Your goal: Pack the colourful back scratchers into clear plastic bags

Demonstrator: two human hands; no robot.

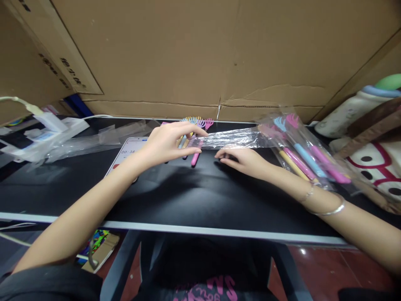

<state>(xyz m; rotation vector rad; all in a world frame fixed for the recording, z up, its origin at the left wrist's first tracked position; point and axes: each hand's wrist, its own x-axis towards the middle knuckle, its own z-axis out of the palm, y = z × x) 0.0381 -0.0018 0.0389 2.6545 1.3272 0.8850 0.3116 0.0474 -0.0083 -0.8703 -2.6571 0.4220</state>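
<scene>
My left hand (172, 144) grips one end of an empty-looking clear plastic sleeve (234, 139) between thumb and fingers. The sleeve stretches right, above my right hand (242, 161). That hand hovers low over the table with loosely curled fingers and a gap at the thumb; nothing shows in it. Beneath and behind my left hand lie several back scratchers with small claw heads, among them a pink back scratcher (196, 159); my fingers hide part of them. Beyond my right wrist, bagged back scratchers (308, 159) in pink, blue and yellow lie together in clear sleeves.
A phone (125, 152) showing a timer lies partly under my left forearm. Further left are clear plastic sleeves (103, 138) and a white power strip (46, 131). At right stand a bottle (351, 110) and a bag with a cartoon face (379, 167). Cardboard (188, 54) walls the back.
</scene>
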